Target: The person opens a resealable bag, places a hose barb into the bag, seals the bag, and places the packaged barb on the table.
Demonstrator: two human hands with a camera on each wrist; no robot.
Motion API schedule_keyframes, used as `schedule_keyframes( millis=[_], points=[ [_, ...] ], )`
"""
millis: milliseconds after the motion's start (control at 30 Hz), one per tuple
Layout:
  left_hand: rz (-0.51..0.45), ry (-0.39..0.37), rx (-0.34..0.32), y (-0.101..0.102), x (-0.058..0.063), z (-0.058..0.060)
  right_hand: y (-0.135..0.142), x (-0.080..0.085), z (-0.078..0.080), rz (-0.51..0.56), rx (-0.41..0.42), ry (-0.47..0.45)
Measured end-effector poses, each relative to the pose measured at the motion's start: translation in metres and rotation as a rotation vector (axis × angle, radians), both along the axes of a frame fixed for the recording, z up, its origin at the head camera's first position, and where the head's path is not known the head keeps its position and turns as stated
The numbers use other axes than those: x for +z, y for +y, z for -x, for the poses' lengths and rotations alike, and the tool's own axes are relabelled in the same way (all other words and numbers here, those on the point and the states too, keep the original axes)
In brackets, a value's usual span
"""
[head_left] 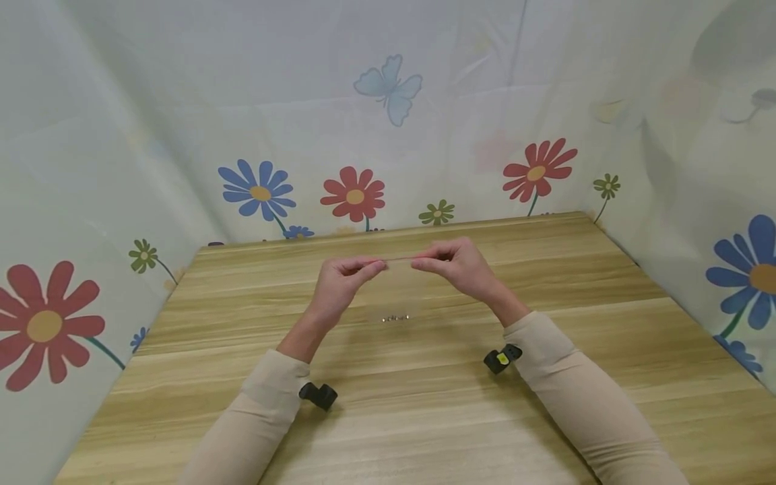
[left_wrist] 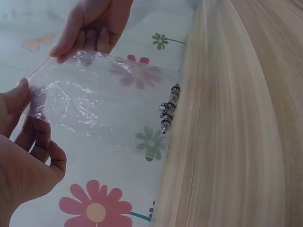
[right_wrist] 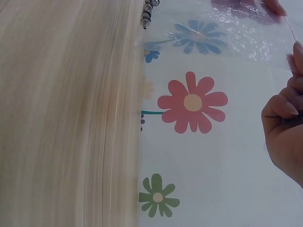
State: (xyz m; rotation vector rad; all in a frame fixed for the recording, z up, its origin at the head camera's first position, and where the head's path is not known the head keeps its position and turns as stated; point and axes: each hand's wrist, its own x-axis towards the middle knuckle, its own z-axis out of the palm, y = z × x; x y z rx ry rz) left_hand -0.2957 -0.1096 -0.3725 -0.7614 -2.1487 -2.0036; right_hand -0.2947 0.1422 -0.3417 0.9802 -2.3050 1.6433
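Observation:
A clear plastic zip bag (left_wrist: 90, 106) hangs upright between my two hands, a thin red line along its top edge. My left hand (head_left: 339, 287) pinches one top corner between thumb and fingers. At the opposite corner, my right hand (head_left: 463, 269) pinches the same edge, so the top is stretched straight. Several small shiny metal fittings (left_wrist: 166, 109) with dark rings lie in a row along the bag's bottom. In the right wrist view, part of the bag (right_wrist: 251, 35) shows beside the right hand (right_wrist: 286, 130).
Beneath the hands spreads a wood-grain table (head_left: 388, 417). A pale curtain (head_left: 291, 87) printed with flowers and a butterfly stands behind it and along both sides. Small black wrist cameras sit on the left sleeve (head_left: 257, 397) and right sleeve (head_left: 576, 377).

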Motion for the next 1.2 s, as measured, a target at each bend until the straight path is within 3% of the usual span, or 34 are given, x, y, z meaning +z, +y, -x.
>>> schedule_keyframes(
  millis=[67,467,800,1000,1200],
  points=[
    [-0.002,0.009,-0.007,0.000,0.001,0.000,0.000,0.006,-0.005,-0.001,0.014,0.007],
    [0.009,0.041,-0.010,0.001,0.000,-0.001,0.002,0.008,-0.003,-0.005,0.032,-0.009],
    [-0.080,0.060,-0.030,0.007,0.003,-0.007,-0.003,0.005,-0.006,0.018,0.063,0.025],
    [-0.043,0.089,-0.021,0.011,0.001,-0.009,-0.012,0.001,-0.008,0.053,0.137,0.052],
    [-0.007,0.110,-0.004,0.013,0.000,-0.010,-0.013,-0.008,0.000,0.074,0.114,0.009]
  ],
)
